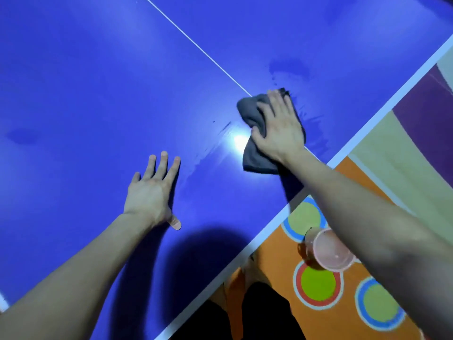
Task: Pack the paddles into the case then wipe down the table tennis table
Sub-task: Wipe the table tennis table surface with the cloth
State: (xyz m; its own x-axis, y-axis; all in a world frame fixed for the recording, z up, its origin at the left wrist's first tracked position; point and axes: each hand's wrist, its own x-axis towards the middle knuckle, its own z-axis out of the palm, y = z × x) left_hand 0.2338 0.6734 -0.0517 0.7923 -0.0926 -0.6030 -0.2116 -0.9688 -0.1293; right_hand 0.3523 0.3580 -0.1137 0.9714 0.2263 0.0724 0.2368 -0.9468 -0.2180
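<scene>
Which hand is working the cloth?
The right hand, pressing the grey cloth beside the white centre line; the left hand rests flat on bare blue table.

Right hand [279,128] presses grey cloth [251,112] on table [98,82]

worn | left hand [149,192], right hand [279,126]: bare | below: black garment [259,312], perhaps shorts
</scene>
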